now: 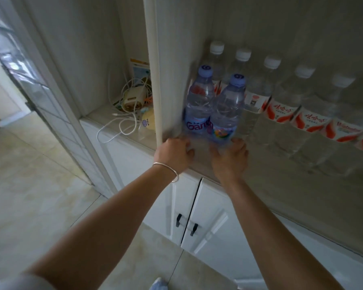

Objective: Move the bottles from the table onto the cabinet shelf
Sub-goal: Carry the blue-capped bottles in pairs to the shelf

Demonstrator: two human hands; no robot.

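Observation:
Two clear water bottles with purple caps and purple labels stand side by side at the left end of the cabinet shelf. My left hand curls its fingers round the base of the left bottle, close to the cabinet's vertical divider. Around the base of the right bottle my right hand wraps its fingers. Both bottles are upright and slightly blurred. Behind them, along the back wall, runs a row of several white-capped bottles with red and white labels.
The divider post separates this shelf from a left compartment holding tangled white cables and a charger. Below the shelf are white cabinet doors with black handles. A glass door stands to the left over a tiled floor.

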